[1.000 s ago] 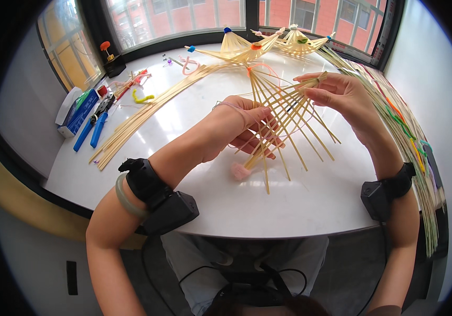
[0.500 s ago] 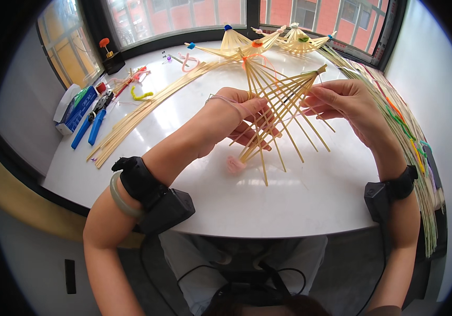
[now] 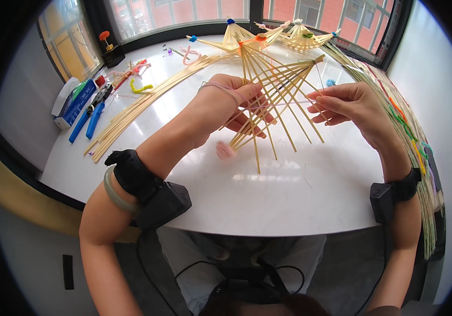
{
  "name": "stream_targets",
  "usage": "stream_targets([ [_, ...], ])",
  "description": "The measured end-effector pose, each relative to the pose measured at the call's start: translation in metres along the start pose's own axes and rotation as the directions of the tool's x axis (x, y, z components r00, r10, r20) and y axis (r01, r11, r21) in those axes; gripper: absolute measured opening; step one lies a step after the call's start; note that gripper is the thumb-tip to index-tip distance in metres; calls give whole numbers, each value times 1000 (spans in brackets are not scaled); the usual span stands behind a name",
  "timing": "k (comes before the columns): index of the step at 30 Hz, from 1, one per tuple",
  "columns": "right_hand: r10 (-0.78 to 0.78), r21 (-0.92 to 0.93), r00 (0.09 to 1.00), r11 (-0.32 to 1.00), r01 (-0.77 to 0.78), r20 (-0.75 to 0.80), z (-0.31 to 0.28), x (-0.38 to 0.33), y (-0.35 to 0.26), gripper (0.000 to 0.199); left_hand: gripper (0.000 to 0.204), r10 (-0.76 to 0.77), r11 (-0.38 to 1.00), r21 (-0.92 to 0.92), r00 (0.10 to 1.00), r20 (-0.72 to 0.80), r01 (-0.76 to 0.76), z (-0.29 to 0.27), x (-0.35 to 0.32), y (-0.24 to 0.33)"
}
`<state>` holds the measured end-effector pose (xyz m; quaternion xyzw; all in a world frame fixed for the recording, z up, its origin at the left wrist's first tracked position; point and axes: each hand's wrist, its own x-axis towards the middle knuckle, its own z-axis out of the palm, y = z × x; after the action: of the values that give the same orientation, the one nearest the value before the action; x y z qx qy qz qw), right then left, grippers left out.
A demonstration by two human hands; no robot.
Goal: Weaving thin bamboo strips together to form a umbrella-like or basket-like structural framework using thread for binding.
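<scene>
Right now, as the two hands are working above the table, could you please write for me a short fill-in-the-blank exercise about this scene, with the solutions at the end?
1. The left hand holds the crossed sticks, and the fluffy tuft at their lower left is ____.
2. The small fuzzy piece just beyond the right hand is ____.
3. The pliers lie on the person's ____ side of the table.
4. The black devices strapped to the forearms number ____.

Missing words: pink; blue; left; two.
</scene>
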<state>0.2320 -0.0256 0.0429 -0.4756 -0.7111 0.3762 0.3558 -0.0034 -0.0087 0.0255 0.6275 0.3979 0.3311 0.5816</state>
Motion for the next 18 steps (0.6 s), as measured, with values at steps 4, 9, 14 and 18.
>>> stream_targets([
  [4, -22, 2, 999, 1000, 22, 29, 3, 2, 2, 28, 30, 32, 999, 33, 998, -54, -30, -3, 2, -3],
  [9, -5, 22, 994, 1000, 2, 107, 6, 3, 8, 26, 30, 53, 998, 47, 996, -71, -49, -4, 4, -5],
  [14, 52, 29, 979, 998, -59, 198, 8, 3, 10, 28, 30, 72, 997, 29, 993, -96, -70, -2, 6, -4],
  [18, 117, -12, 961, 993, -118, 249, 9, 2, 4, 26, 28, 80, 996, 40, 991, -111, -76, -2, 7, -5],
])
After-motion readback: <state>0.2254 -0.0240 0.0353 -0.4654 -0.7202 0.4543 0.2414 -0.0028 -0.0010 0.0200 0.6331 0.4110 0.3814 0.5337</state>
